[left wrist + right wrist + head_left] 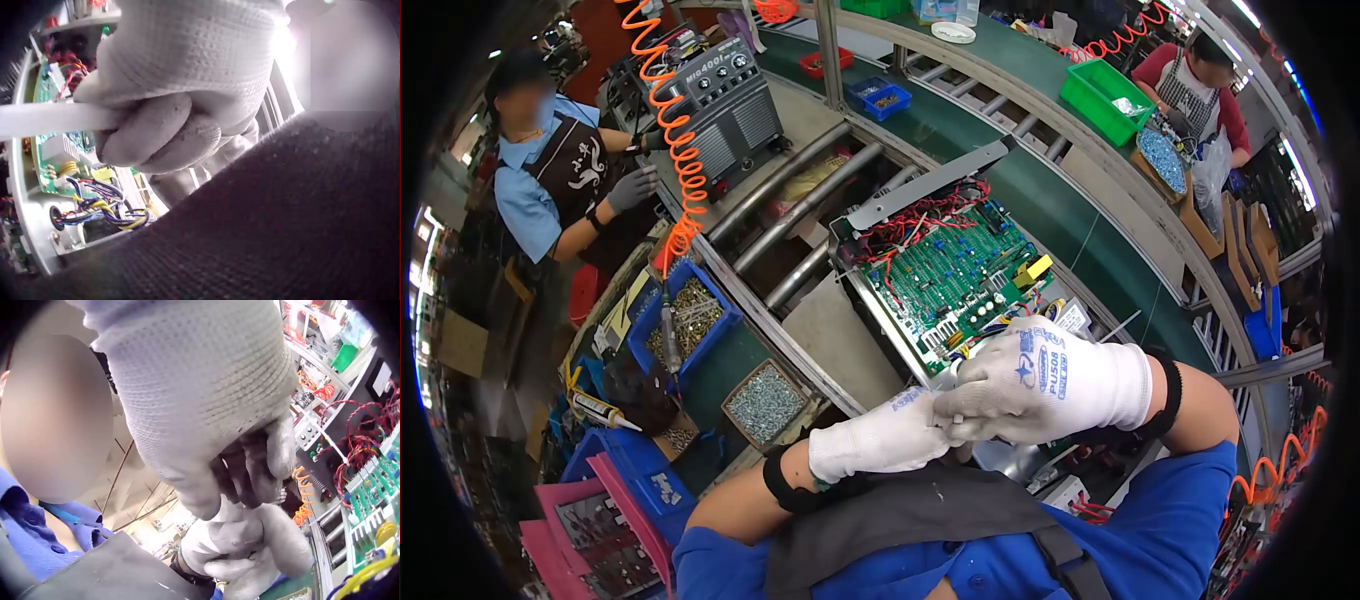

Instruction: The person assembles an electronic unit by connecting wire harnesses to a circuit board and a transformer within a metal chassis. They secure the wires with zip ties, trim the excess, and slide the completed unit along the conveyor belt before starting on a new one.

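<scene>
Both gloved hands meet at the near edge of an open metal chassis holding a green circuit board (955,270). My left hand (890,435) has curled fingers. In the left wrist view a flat white strip (56,119) sticks out of its grip toward the chassis. My right hand (1040,385) lies over the left fingertips, its fingers (250,469) bent down against the left hand in the right wrist view. What the right fingers hold is hidden, so I cannot tell. Bundled coloured wires (106,203) run beside the board.
A blue bin of brass-coloured fasteners (690,315) and a box of small silver parts (765,402) stand at left. A screwdriver (668,340) hangs from an orange coiled hose (690,170). Metal rollers (800,200) lie beyond. Two people work farther off; a welding machine (730,110) stands near one.
</scene>
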{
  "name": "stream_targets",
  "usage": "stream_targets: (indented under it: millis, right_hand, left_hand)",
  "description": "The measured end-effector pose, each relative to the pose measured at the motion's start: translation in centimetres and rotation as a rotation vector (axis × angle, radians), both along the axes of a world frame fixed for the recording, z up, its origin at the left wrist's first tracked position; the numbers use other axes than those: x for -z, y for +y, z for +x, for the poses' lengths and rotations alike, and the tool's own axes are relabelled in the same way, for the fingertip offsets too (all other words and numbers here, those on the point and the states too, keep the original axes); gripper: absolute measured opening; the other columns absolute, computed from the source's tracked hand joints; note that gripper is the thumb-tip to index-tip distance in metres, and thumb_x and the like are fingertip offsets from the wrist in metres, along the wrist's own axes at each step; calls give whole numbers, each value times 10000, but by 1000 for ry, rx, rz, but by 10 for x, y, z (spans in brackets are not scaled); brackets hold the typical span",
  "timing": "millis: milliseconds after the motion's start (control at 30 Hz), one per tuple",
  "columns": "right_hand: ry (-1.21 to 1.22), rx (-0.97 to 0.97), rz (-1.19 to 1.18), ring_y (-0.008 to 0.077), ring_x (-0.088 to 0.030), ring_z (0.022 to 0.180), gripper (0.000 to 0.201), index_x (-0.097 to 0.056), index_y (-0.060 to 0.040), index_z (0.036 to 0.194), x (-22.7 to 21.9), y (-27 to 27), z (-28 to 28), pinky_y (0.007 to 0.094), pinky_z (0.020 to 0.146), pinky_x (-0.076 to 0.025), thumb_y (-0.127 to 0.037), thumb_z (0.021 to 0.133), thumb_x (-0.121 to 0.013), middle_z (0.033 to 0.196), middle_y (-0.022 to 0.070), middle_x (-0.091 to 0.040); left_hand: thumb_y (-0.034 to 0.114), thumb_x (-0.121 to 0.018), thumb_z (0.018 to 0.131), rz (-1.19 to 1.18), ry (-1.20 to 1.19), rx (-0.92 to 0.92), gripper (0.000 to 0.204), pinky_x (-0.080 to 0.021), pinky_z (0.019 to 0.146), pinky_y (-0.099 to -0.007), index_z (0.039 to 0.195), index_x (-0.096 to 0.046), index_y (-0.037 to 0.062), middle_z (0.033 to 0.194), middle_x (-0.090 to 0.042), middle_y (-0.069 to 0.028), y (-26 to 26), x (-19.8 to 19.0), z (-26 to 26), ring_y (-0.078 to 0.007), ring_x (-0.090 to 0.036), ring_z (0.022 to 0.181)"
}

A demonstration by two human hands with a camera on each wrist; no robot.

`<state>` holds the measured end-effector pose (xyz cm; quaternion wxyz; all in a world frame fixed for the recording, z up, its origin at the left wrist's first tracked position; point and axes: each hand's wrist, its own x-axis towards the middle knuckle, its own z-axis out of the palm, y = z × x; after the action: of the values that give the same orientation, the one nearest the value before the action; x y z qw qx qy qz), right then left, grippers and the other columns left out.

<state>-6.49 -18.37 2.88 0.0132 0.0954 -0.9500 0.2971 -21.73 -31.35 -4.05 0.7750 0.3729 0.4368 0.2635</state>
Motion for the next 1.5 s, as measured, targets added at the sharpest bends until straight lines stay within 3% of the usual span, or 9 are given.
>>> stream_targets:
  millis: [333,500,633,833,933,1033,1067,1233,1500]
  right_hand:
    - [31,74,-347,241,-650,688,166,-679,-40,894,1,15,14,334,610,-521,-204,880,-655,767,103,-650]
    - [183,526,-412,195,-624,651,195,-667,24,809,-10,41,21,310,595,-488,-157,871,-626,733,102,-647]
    - [39,383,-492,252,-619,708,224,-642,5,851,8,22,-2,354,640,-477,-212,885,-604,762,135,-608]
    - [56,691,-96,303,-616,1027,409,-598,-13,1161,19,88,-12,370,882,-487,-195,804,-679,1116,173,-632]
    - [42,449,-7,362,-616,1023,529,-534,-28,1260,71,118,-32,417,882,-489,-248,793,-649,1038,197,-643]
    - [-484,379,109,300,-654,936,466,-606,-80,1210,45,116,-31,402,802,-503,-258,784,-669,982,159,-674]
    - [-491,395,150,288,-662,867,417,-630,-91,1161,52,127,-29,397,756,-506,-268,786,-666,901,143,-675]
    - [-248,688,-47,276,-658,725,223,-674,-80,924,62,157,-29,391,653,-496,-267,812,-629,748,128,-655]
    - [-177,539,-188,298,-651,683,295,-656,-8,886,104,144,-70,411,645,-493,-293,827,-607,687,151,-636]
  left_hand:
    - [199,-446,969,533,182,55,233,-488,703,-343,1016,-611,41,800,-658,-100,-14,24,13,-226,-626,783]
    - [194,-469,989,632,711,-810,331,-499,815,-280,1202,-557,-44,1010,-666,-133,-10,5,-31,-170,-633,922]
    - [165,-524,945,613,704,-357,288,-488,660,-297,1141,-618,-24,877,-677,-66,-5,-15,-9,-146,-577,682]
    - [144,-580,914,235,595,-499,205,-487,681,-274,1056,-668,24,834,-670,-111,5,16,-20,-141,-620,737]
    - [90,-577,895,761,945,-474,193,-517,749,-339,1071,-647,52,1054,-665,-176,29,36,-24,-246,-666,835]
    - [74,-592,872,1150,1166,-525,198,-524,783,-361,1068,-617,59,1186,-610,-200,57,55,-24,-291,-665,868]
    - [20,-547,880,1015,1139,-567,155,-491,900,-386,1021,-610,27,1169,-615,-212,62,45,-14,-366,-591,1117]
    - [9,-532,851,969,1396,-429,113,-521,796,-403,949,-537,65,1202,-596,-211,100,61,-13,-370,-539,1206]
    - [107,-583,842,911,1498,-112,79,-518,574,-407,901,-542,76,1310,-523,-199,94,68,-24,-323,-647,650]
